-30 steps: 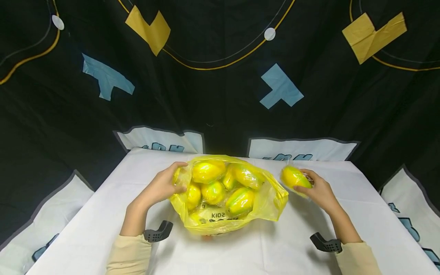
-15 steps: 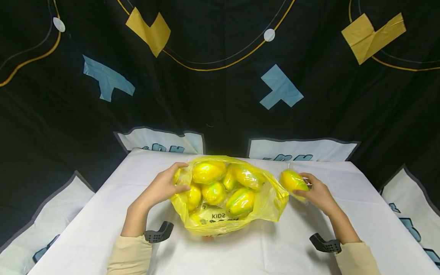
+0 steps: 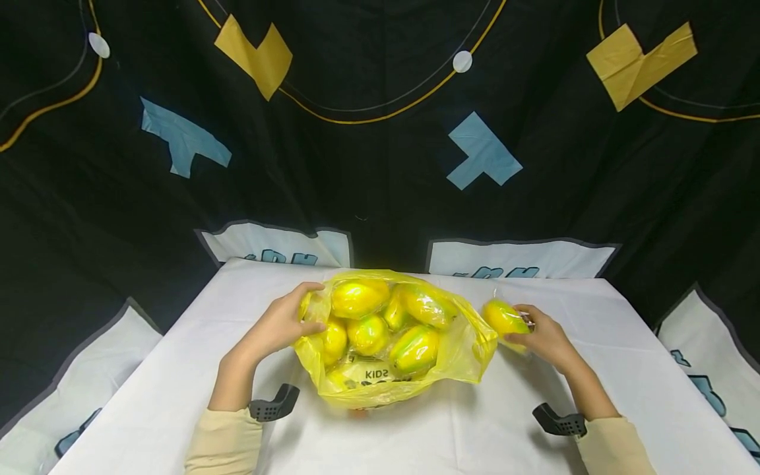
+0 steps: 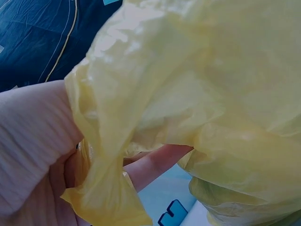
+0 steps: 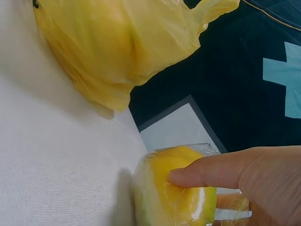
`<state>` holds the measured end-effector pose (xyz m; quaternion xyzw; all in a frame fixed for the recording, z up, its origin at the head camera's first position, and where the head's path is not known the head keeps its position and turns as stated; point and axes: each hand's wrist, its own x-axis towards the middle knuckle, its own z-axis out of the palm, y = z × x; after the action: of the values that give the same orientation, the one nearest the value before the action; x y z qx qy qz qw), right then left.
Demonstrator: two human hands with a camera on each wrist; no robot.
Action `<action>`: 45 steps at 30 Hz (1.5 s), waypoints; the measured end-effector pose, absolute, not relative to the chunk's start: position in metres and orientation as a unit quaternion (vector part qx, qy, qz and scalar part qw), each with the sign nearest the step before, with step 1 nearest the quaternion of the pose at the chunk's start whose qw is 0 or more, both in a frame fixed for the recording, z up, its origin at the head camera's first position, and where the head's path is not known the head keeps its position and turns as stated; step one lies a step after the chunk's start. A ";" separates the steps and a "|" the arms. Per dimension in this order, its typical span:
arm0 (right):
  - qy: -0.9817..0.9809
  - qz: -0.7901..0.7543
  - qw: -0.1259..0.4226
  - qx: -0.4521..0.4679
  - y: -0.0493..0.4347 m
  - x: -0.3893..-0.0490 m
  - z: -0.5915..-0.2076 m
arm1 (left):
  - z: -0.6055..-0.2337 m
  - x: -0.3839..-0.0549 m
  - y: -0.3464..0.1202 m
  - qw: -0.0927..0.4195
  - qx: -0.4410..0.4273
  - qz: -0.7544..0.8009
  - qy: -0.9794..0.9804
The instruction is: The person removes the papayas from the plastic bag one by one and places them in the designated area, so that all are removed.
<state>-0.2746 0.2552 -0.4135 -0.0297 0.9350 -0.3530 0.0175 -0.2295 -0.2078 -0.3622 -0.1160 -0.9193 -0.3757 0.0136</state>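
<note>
A yellow plastic bag [image 3: 475, 356] stands open in the middle of the table, with several yellow-green mangoes [image 3: 360, 297] in clear wrap inside. My left hand [image 3: 285, 316] grips the bag's left rim, fingers at the far side and thumb nearer; folds of the bag cover part of the hand in the left wrist view. To the right of the bag, my right hand [image 3: 543, 336] holds another wrapped mango [image 3: 501, 318] between thumb and fingers. In the right wrist view the thumb presses on this mango [image 5: 162, 188], which sits close over the white cloth.
A white cloth covers the table [image 3: 392, 442]. Behind it hangs a black curtain [image 3: 368, 178] with yellow and blue patches and white panels along the bottom. Dark wrist mounts [image 3: 275, 402] sit on both forearms. Dark lettering shows on a pale patch within the bag.
My right hand has shifted slightly left and down with the mango, and its hold on the fruit has turned a little. The left hand and the bag stay put.
</note>
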 end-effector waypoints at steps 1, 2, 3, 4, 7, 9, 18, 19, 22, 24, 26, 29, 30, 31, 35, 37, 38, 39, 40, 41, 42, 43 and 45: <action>0.936 -0.350 0.017 -0.031 0.255 -0.275 -0.415 | -0.362 -0.229 -0.208 0.014 -0.116 -0.376 -0.919; 0.936 -0.350 0.019 -0.032 0.255 -0.275 -0.415 | -0.363 -0.229 -0.208 0.014 -0.116 -0.375 -0.920; 0.936 -0.350 0.019 -0.034 0.255 -0.274 -0.416 | -0.363 -0.229 -0.208 0.014 -0.116 -0.375 -0.920; 0.936 -0.350 0.019 -0.035 0.255 -0.274 -0.416 | -0.363 -0.229 -0.208 0.013 -0.115 -0.375 -0.920; 0.935 -0.352 0.019 -0.038 0.254 -0.273 -0.416 | -0.363 -0.229 -0.208 0.014 -0.116 -0.374 -0.920; 0.934 -0.354 0.019 -0.038 0.254 -0.273 -0.415 | -0.363 -0.230 -0.208 0.015 -0.117 -0.374 -0.920; 0.931 -0.362 0.035 -0.031 0.254 -0.272 -0.414 | -0.364 -0.231 -0.209 0.019 -0.120 -0.370 -0.921; 0.931 -0.363 0.037 -0.030 0.254 -0.272 -0.414 | -0.364 -0.231 -0.209 0.018 -0.119 -0.371 -0.921; 0.930 -0.364 0.040 -0.029 0.254 -0.272 -0.415 | -0.364 -0.231 -0.209 0.017 -0.119 -0.372 -0.921; 0.929 -0.365 0.043 -0.030 0.254 -0.272 -0.415 | -0.364 -0.231 -0.209 0.018 -0.119 -0.371 -0.921; 0.929 -0.365 0.044 -0.030 0.254 -0.272 -0.415 | -0.364 -0.231 -0.209 0.018 -0.120 -0.371 -0.921; 0.931 -0.362 0.042 -0.033 0.254 -0.273 -0.417 | -0.364 -0.231 -0.209 0.017 -0.119 -0.373 -0.920; 0.931 -0.361 0.040 -0.034 0.254 -0.273 -0.417 | -0.364 -0.231 -0.208 0.016 -0.118 -0.373 -0.920; 0.932 -0.360 0.039 -0.034 0.254 -0.273 -0.418 | -0.364 -0.231 -0.208 0.015 -0.118 -0.374 -0.920; 0.933 -0.357 0.038 -0.035 0.254 -0.273 -0.418 | -0.364 -0.231 -0.208 0.013 -0.117 -0.374 -0.920; 0.932 -0.358 0.041 -0.031 0.254 -0.273 -0.418 | -0.364 -0.231 -0.208 0.012 -0.117 -0.376 -0.919; 0.932 -0.358 0.044 -0.030 0.255 -0.274 -0.418 | -0.364 -0.231 -0.208 0.012 -0.117 -0.376 -0.919; 0.932 -0.357 0.045 -0.029 0.255 -0.274 -0.418 | -0.364 -0.231 -0.208 0.012 -0.117 -0.377 -0.919; 0.932 -0.358 0.047 -0.027 0.254 -0.274 -0.418 | -0.364 -0.231 -0.209 0.012 -0.117 -0.377 -0.919; 0.932 -0.358 0.049 -0.025 0.254 -0.274 -0.418 | -0.364 -0.231 -0.209 0.012 -0.117 -0.377 -0.919; 0.933 -0.357 0.050 -0.024 0.254 -0.274 -0.418 | -0.364 -0.231 -0.209 0.012 -0.117 -0.377 -0.919; 0.933 -0.355 0.050 -0.024 0.254 -0.274 -0.418 | -0.364 -0.231 -0.209 0.013 -0.117 -0.376 -0.919; 0.934 -0.353 0.051 -0.025 0.253 -0.274 -0.416 | -0.364 -0.231 -0.209 0.013 -0.118 -0.376 -0.919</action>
<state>-0.2736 0.2529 -0.4163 -0.0253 0.9339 -0.3530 0.0510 -0.2313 -0.2086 -0.3642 -0.1177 -0.9192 -0.3756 0.0129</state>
